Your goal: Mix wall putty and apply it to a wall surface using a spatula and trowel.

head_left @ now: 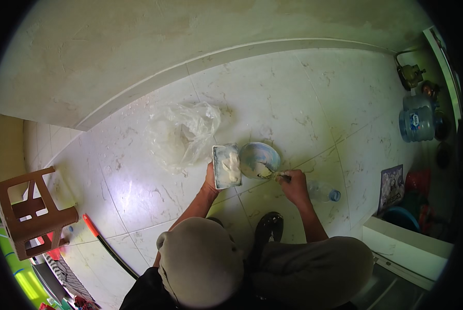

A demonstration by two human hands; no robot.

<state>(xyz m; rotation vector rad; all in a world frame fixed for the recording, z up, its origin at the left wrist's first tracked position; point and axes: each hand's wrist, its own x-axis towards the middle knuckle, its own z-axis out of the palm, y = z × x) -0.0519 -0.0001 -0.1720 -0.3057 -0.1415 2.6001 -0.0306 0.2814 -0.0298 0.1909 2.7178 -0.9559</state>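
My left hand (210, 179) grips the side of a shallow rectangular tray (219, 180), with a lump of creamy white paste (231, 166) on it. Right beside the tray stands a round bowl (254, 153), its inside smeared blue-grey and white. Some pale paste (263, 170) lies in the bowl's near right part. My right hand (295, 187) is closed around the handle of a small tool (279, 176), which reaches to the bowl's near right rim. The tool's working end is too small and smeared to make out.
A crumpled clear plastic bag (182, 132) lies beyond the tray. Near my right hand is a clear plastic bottle (322, 192). A brown stool (32, 212) and a red-tipped dark pole (105, 243) are at left; a large blue water jug (417, 123) stands far right.
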